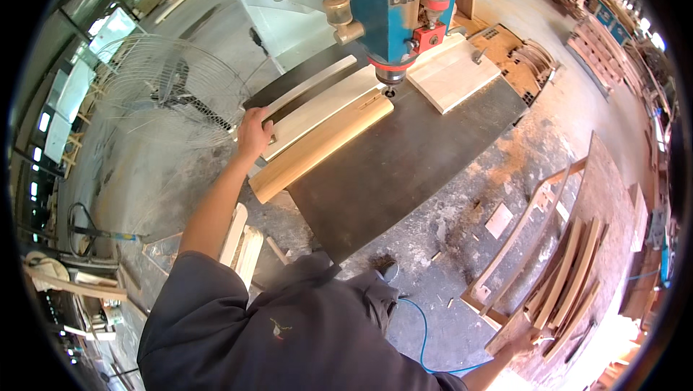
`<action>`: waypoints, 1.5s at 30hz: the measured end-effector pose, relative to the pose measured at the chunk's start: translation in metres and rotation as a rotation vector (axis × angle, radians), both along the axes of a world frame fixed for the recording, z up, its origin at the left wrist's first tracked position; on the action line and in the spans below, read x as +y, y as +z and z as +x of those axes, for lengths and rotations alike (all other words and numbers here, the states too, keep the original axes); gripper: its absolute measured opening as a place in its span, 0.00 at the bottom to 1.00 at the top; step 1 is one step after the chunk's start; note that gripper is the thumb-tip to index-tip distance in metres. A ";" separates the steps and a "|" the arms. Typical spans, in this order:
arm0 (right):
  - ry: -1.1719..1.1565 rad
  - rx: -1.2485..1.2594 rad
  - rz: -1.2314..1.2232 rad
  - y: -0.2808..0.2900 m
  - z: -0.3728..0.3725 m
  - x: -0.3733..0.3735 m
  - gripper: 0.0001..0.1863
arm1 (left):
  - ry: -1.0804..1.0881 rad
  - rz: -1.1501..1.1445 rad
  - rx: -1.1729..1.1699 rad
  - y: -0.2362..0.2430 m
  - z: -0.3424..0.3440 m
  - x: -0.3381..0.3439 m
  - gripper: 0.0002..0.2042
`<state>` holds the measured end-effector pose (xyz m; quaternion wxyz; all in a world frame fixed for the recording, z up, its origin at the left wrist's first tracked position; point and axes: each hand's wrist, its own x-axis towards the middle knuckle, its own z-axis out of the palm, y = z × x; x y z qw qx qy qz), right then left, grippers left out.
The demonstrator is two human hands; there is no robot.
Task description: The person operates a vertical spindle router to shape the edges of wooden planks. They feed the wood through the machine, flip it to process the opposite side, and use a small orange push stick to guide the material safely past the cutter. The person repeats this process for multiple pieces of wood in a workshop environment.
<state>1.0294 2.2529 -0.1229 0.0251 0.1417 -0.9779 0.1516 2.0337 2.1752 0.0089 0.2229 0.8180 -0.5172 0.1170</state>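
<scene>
My left hand (255, 132) is closed at the left end of the long pale wooden strips on the dark machine table (382, 174), its fingers curled over the back strip (310, 86). In front of that strip lie a wider pale board (325, 120) and a yellowish wooden workpiece (325, 147). The blue machine's drill-like spindle (390, 77) hangs just above the workpiece's right end. At the lower right, my right hand (520, 345) reaches to the near ends of several curved wooden strips (567, 275). Its fingers look closed around one strip's end, partly blurred.
A flat wooden board (455, 73) sits at the table's right end. A large wire-caged fan (170, 91) stands at the left. A brown side table (610, 211) carries the strips, and a blue hose (424, 333) runs over the floor near my foot (390, 273).
</scene>
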 end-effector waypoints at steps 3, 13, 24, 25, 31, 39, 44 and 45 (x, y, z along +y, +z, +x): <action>0.629 0.376 -0.452 0.012 0.059 0.012 0.11 | 0.015 0.112 0.011 -0.011 0.029 -0.055 0.24; 1.856 -0.127 -0.511 0.125 0.680 -0.075 0.26 | -0.170 0.315 0.052 -0.031 0.072 -0.105 0.11; 1.928 -0.058 -0.117 0.109 0.787 -0.089 0.47 | -0.361 -0.002 0.241 -0.003 0.080 -0.030 0.15; 1.930 -0.075 -0.124 0.112 0.789 -0.086 0.48 | -0.414 0.006 0.362 -0.020 0.089 -0.017 0.16; 2.081 -0.107 -0.033 0.126 0.798 -0.068 0.59 | -0.445 0.075 0.398 0.026 0.042 0.045 0.22; 2.202 0.224 -0.430 0.088 0.842 -0.018 0.25 | -0.441 0.003 0.309 0.039 0.024 0.058 0.12; 2.239 0.271 -0.290 0.092 0.827 0.008 0.25 | -0.457 0.079 0.244 0.045 0.007 0.079 0.08; 2.234 0.274 -0.285 0.092 0.822 0.011 0.25 | -0.485 0.059 0.238 0.040 0.003 0.078 0.09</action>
